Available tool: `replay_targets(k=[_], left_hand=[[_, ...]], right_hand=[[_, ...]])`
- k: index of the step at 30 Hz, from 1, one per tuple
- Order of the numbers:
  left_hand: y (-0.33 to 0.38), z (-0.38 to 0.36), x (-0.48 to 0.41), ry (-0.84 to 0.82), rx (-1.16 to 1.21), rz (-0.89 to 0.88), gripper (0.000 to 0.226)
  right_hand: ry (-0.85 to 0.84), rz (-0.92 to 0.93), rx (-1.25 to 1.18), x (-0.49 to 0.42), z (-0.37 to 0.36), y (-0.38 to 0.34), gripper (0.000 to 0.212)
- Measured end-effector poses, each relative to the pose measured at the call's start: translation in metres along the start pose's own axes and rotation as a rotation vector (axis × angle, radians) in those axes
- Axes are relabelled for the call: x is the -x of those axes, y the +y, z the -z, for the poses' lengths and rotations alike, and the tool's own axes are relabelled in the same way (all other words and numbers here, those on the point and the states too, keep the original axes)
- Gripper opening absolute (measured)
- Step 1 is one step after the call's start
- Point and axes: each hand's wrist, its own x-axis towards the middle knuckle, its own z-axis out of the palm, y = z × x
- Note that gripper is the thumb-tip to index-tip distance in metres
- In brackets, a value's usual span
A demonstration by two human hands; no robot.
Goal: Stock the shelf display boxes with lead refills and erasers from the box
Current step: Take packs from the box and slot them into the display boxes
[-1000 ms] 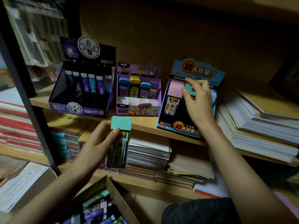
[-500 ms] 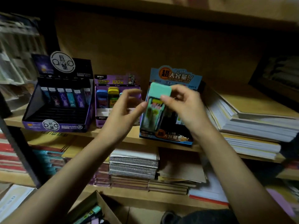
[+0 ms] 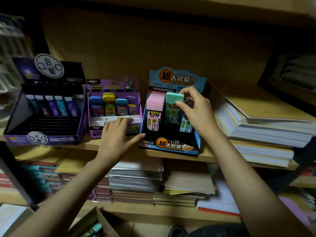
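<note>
Head view: the right grip (image 3: 200,115) pinches the mint cap of a teal case (image 3: 173,106) between thumb and curled fingertips. The case stands upright in the middle column of the blue box (image 3: 169,147), just beside the pink cases (image 3: 154,106) stacked in the left column. A paler case (image 3: 185,124) sits in the right column, partly hidden by the hand.

The blue box carries "1=10" and "超大容量!!" on both its header card and its front lip, with "0.7" and "24PCS" along the bottom edge. The front pink case reads "2B 0.7".

The left grip (image 3: 116,139) is spread, with straight fingers lying over the front of the purple box (image 3: 114,86). Its thumb reaches towards the blue box's left wall; whether it touches I cannot tell. The purple box's header shows "ULTRAMAN" and "100", and blue, yellow and teal cases stand in its back row.

At the far left a black box (image 3: 46,137) holds one row of dark slim cases and is marked "48 PCS" on its purple front.

All three boxes sit on the wooden shelf (image 3: 208,156), with books (image 3: 265,134) stacked to the right and spiral notebooks (image 3: 135,180) below. A carton (image 3: 104,219) at the bottom edge holds more cases.
</note>
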Motion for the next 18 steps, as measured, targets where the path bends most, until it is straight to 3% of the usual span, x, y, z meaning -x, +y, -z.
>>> replay_targets(k=[3,7,12,18], left_hand=[[0.0,0.0,0.001,0.0,0.019,-0.009,0.073],[-0.001,-0.001,0.002,0.01,0.024,-0.009,0.07],[-0.004,-0.003,0.001,-0.001,0.014,-0.014,0.062],[-0.004,-0.003,0.001,0.005,0.021,-0.006,0.058]], right_hand=[[-0.078,0.024,0.094,-0.001,-0.002,0.0,0.02],[-0.043,-0.02,0.007,0.0,-0.005,0.0,0.02],[-0.024,-0.061,0.082,0.0,-0.007,0.008,0.022],[-0.008,-0.149,-0.111,-0.005,-0.004,0.008,0.03]])
